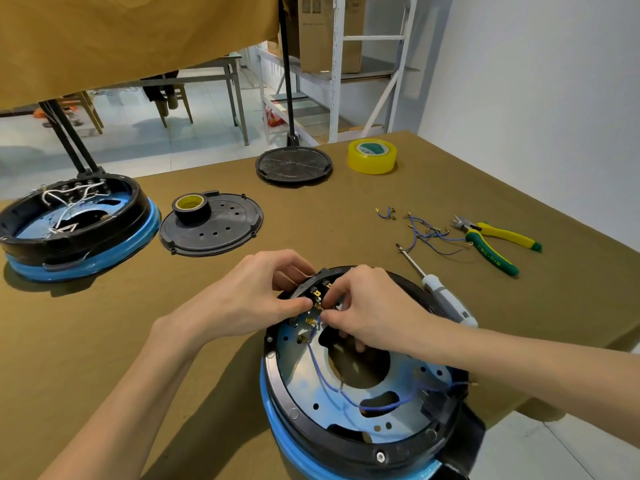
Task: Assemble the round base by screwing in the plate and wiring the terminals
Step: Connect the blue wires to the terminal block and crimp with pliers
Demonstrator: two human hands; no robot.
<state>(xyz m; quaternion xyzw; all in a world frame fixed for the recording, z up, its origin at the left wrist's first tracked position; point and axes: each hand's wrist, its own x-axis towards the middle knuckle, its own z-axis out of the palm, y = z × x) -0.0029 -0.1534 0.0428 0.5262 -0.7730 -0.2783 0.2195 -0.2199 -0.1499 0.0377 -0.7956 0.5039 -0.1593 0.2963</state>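
We have both hands at the far rim of the round base (pixel 353 393), which sits at the near edge of the olive-covered table (pixel 329 216), close to us. Our left hand (pixel 242 299) curls round the black terminal block (pixel 313 289) on that rim: the thumb presses its near side and the fingers wrap over the outer edge. Our right hand (pixel 374 310) meets it from the other side, thumb and forefinger pinched together on a small brass terminal (pixel 317 308) at the block; the remaining fingers fold down into the base's opening. What lies between the pinched fingertips is too small for us to make out.

The base lies open side up, a black ring over a blue skirt, with a shiny metal plate (pixel 311 386) inside that has holes and a large dark cut-out. A blue wire (pixel 332 386) runs from the terminals across the plate to the right side of the ring.

A screwdriver (pixel 440 292) rests just right of the base, touching its rim. Farther right lie loose blue wires (pixel 426 233) and yellow-green pliers (pixel 498 244). At the left stands a second base (pixel 79 230) with white wiring, beside it a black cover disc (pixel 214 226) bearing a roll of black tape (pixel 192 207). Farther back sit another black disc (pixel 293 165) and a yellow tape roll (pixel 372 156).
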